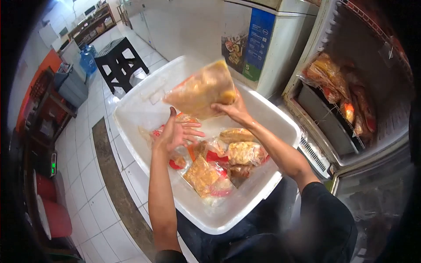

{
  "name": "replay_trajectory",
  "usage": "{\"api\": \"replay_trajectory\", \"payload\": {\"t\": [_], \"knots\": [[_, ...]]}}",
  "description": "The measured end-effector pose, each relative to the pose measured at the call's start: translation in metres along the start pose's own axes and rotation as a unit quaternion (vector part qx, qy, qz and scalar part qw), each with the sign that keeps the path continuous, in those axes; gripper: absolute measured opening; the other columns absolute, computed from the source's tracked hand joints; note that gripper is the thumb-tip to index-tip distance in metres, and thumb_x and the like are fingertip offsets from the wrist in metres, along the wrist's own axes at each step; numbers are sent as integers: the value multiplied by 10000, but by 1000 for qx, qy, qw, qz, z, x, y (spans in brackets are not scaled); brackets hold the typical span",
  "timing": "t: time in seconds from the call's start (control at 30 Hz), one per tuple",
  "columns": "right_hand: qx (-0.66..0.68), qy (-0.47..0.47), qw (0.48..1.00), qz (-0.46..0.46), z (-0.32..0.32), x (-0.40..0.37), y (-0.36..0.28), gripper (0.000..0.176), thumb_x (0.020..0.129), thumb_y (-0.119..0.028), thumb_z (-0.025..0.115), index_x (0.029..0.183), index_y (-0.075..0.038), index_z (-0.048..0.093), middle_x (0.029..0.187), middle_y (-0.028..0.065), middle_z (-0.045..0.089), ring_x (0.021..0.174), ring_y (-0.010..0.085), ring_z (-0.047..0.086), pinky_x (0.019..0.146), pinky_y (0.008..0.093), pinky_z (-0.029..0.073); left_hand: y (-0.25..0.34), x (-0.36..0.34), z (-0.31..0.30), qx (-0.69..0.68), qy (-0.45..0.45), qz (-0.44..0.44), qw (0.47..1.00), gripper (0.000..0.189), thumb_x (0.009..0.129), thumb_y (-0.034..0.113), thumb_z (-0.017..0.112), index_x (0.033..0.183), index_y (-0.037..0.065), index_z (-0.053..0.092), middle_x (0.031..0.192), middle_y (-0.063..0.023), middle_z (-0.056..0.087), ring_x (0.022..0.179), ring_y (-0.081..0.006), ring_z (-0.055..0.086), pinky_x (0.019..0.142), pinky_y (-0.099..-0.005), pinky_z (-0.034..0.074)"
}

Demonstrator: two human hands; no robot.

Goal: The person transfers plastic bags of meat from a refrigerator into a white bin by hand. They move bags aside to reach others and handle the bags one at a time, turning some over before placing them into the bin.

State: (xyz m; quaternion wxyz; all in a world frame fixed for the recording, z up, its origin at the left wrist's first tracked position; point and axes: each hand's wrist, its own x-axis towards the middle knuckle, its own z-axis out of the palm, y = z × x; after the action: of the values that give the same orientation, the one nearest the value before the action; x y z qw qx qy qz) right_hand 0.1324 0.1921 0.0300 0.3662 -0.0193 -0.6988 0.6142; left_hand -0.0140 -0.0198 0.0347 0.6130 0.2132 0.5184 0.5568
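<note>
Right grip (234, 109) pinching filled bag (201, 87) at edge — bulk leftward; left grip (175, 133) spread nearby.

- The held bag (204, 90) is formed of clear, glossy plastic film.
- The packets (201, 173) are wrapped in shiny, crinkled transparent plastic.
- The tub (210, 225) is moulded in smooth white plastic with a soft sheen.
- The sleeve (326, 217) is made of matt black cloth.
- The floor (104, 208) is laid with smooth, glossy pale tiles.
- The water jug (87, 61) is made of translucent, shiny blue plastic.
</note>
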Motion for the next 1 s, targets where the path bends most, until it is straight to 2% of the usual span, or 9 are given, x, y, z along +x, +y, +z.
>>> {"api": "replay_trajectory", "payload": {"t": [0.07,0.1,0.2,0.23,0.37,0.63,0.73,0.9,1.0], "knots": [[-93,-35,991,-93,-8,4,6,604,697,-173,852,1200,-64,536,1134,82,644,1020,196,627,896,326,505,2,9,19,-38,-67,71,994,1131,796,870,168,1330,-90,434,1235,-307,569,850,-301,697,497,-313,553],[-125,-59,979,-153,-12,4,11,568,696,-165,845,1175,-74,556,1149,82,645,1017,208,632,903,327,502,-1,16,7,-116,-198,99,968,1090,813,840,262,1388,-78,376,1334,-285,499,1072,-329,628,735,-374,590],[-202,-121,945,-225,-19,2,-5,399,729,-139,781,1090,-112,613,1226,87,631,1093,290,602,943,361,474,-11,10,14,-238,6,132,962,975,860,751,380,1403,-59,361,1327,-237,519,1172,-297,571,920,-384,524],[-211,-130,942,-227,-20,3,-5,370,745,-132,762,1085,-114,615,1242,88,625,1112,297,590,948,374,469,-13,11,7,-251,-62,177,950,825,883,575,567,1395,-43,376,1315,-169,537,1208,-243,539,1017,-366,448],[-243,-112,933,-239,-21,8,-3,282,791,-70,687,1062,-134,639,1385,90,526,1258,329,461,1021,435,404,-17,7,8,-86,22,267,959,641,785,227,762,1290,-28,462,1166,-84,617,1051,-161,603,930,-301,487],[-180,-99,959,-194,-14,-1,-7,326,769,-92,717,1080,-182,677,1498,90,348,1379,346,262,1151,454,283,-10,-6,20,-3,72,274,959,588,767,169,749,1265,-14,495,1116,-79,639,999,-148,614,899,-286,486],[-363,-6,890,-276,-19,2,-10,331,764,-95,734,1085,-156,680,1505,96,311,1394,348,239,1156,454,262,-9,-11,32,-3,75,307,949,567,774,150,740,1264,-10,502,1143,-95,636,1027,-160,614,904,-292,486],[35,84,994,-54,-18,13,-5,677,898,-146,657,1466,-149,289,1458,179,359,1259,298,475,1011,419,449,-8,-7,42,-27,104,361,926,541,792,105,714,1272,-12,495,1177,-115,627,1059,-182,615,922,-311,487],[433,-87,856,268,-34,15,1,736,897,-189,675,1494,-152,246,1333,204,484,1157,244,560,976,332,468,-6,-8,41,-27,111,368,923,538,796,85,702,1278,-14,485,1194,-117,617,1067,-193,616,942,-328,489]]}}
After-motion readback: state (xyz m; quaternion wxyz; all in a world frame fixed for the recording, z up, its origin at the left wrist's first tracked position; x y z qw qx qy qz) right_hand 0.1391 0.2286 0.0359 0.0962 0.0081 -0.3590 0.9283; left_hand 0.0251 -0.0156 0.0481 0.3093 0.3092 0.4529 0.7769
